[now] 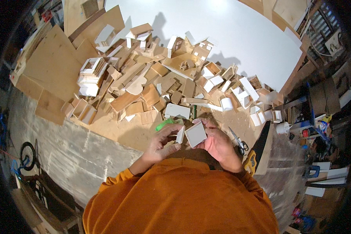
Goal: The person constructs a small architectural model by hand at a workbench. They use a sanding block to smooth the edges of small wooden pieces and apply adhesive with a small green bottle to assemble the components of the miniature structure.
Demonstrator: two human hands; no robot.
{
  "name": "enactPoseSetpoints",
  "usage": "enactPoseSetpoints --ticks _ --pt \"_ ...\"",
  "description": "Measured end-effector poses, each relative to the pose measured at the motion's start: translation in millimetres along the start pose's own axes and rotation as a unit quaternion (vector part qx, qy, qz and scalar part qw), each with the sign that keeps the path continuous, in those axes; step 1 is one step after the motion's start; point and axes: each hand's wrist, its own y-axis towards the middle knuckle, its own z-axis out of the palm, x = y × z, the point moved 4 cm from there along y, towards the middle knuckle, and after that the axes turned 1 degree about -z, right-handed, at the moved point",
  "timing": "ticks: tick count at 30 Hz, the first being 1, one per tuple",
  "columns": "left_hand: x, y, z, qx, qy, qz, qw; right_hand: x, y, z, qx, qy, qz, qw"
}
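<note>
Close to my body, above the table's near edge, both my hands hold small pieces. My left hand (162, 143) is closed on a thin white piece (180, 135), seen nearly edge-on between thumb and fingers. In my right hand (219, 143) is a small square box-like piece (195, 134) with a white face and tan edges, its fingers wrapped behind it. The two pieces are side by side with a narrow gap. Beyond my left hand lies a bright green object (164, 124), partly hidden by the fingers. Scissors (240, 142) lie right of my right hand.
A large pile of wood and board offcuts (150, 95) with small model houses (202, 48) covers the table's middle. A handsaw (257, 152) with a yellow handle sits at the right edge. A white sheet (241, 35) spreads behind; large brown boards (46, 58) stand at left.
</note>
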Motion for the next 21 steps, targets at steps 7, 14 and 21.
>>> enactPoseSetpoints --ticks 7,14,21 --pt "-0.3 -4.4 4.2 0.010 -0.030 -0.037 0.999 22.3 -9.4 18.1 -0.061 -0.198 -0.115 0.971" --pt "1.4 -8.9 7.9 0.082 -0.191 -0.095 0.973 31.4 -10.7 25.2 -0.090 -0.261 -0.148 0.950" --pt "8.0 -9.5 9.0 0.103 -0.273 -0.102 0.951 36.1 -12.2 36.2 -0.080 -0.342 -0.207 0.913"
